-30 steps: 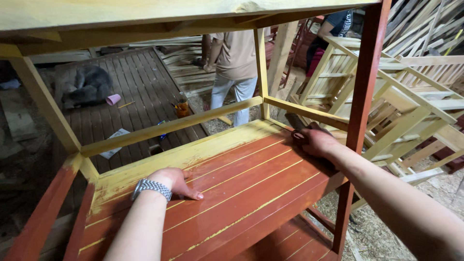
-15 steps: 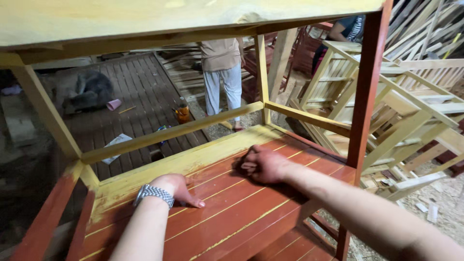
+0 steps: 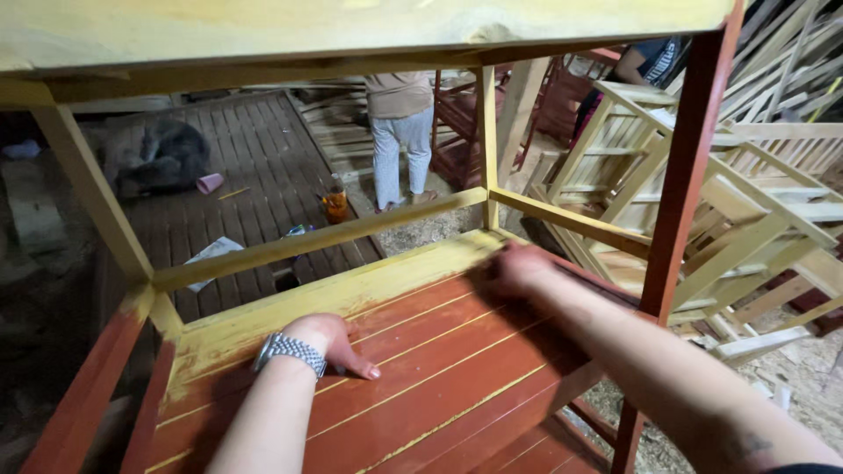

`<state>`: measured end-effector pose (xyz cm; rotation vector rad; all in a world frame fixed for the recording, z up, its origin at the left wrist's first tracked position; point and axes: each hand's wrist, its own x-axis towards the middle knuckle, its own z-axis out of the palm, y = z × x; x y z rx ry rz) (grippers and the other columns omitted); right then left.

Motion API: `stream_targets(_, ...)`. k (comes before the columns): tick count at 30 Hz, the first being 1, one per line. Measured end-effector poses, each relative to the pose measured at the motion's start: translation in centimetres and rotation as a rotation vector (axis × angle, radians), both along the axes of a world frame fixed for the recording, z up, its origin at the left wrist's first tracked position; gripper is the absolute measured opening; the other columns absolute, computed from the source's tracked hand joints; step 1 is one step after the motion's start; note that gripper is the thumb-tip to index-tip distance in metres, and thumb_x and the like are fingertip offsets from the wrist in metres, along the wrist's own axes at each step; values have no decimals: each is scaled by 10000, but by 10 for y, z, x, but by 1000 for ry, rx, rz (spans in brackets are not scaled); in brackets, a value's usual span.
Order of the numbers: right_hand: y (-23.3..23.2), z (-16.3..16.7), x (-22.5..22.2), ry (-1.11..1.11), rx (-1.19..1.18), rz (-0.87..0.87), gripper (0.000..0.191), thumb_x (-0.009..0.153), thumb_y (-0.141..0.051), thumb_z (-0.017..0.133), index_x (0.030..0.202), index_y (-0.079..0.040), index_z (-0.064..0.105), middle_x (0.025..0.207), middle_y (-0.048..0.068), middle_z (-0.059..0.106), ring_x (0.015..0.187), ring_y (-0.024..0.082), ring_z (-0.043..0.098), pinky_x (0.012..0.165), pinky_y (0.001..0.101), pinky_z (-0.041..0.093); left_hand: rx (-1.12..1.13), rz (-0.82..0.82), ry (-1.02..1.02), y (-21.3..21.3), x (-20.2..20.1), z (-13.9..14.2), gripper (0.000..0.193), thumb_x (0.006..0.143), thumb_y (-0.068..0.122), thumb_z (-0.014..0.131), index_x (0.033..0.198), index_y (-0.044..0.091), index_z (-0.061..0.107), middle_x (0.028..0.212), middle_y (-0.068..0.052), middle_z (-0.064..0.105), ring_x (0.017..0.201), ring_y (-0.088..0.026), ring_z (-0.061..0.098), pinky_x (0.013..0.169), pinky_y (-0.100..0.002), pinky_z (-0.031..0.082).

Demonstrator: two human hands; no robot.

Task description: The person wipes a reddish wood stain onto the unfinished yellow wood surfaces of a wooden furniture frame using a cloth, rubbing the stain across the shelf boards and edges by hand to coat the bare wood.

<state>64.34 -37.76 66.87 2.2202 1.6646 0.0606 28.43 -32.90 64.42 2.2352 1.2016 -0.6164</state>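
Note:
I look down into a wooden shelf frame with a red slatted shelf (image 3: 457, 377) edged in yellow. My left hand (image 3: 329, 342), with a metal watch on the wrist, rests flat on the shelf near its yellow back board (image 3: 334, 294). My right hand (image 3: 518, 268) is blurred, fingers closed, pressing on the far right part of the shelf by the yellow edge. Whether it holds something small I cannot tell. A red upright post (image 3: 680, 202) stands just right of my right arm.
A yellow top board (image 3: 351, 26) spans above. A person in light trousers (image 3: 399, 140) stands beyond the frame on a plank floor. Unpainted wooden frames (image 3: 729, 202) are stacked at right. An orange container (image 3: 335, 206) and a dark bundle (image 3: 162, 158) lie on the floor.
My right hand moved from the shelf's right edge leftward, then farther along the shelf toward the yellow back edge. My left hand stayed in place. The view shifted slightly.

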Motion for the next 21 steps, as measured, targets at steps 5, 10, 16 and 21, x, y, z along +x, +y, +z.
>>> stream_targets(5,-1,-36,-96,368,137,374,418,855,-589,698,1170,-319,744,1312,134,576,1135,385,560,1009,491,468,-11,-32,48,2,-1,5,1111,565,788,787,1451,143,609,1431,-94,655,1303,-278,627,1096,-385,481)
stream_targets(10,25,-72,-43,529,297,512,137,853,-309,716,930,-196,732,1053,99,710,1013,297,664,883,390,569,-18,-11,42,2,-4,4,1122,558,768,791,1484,170,584,1412,-81,676,1306,-282,630,1104,-388,479)
stream_targets(16,23,-50,87,461,411,129,329,805,-352,777,1105,-222,754,1162,64,735,1094,251,710,1010,374,549,25,9,-1,0,-5,4,1199,625,745,862,1592,217,390,1553,-86,485,1422,-297,484,1164,-398,410)
stream_targets(21,24,-22,50,173,163,22,551,806,-438,760,1335,-318,665,1380,148,554,1219,355,609,1060,440,504,-40,54,-28,-2,-4,7,1207,582,712,840,1576,194,392,1380,-76,690,1284,-277,642,1090,-383,498)
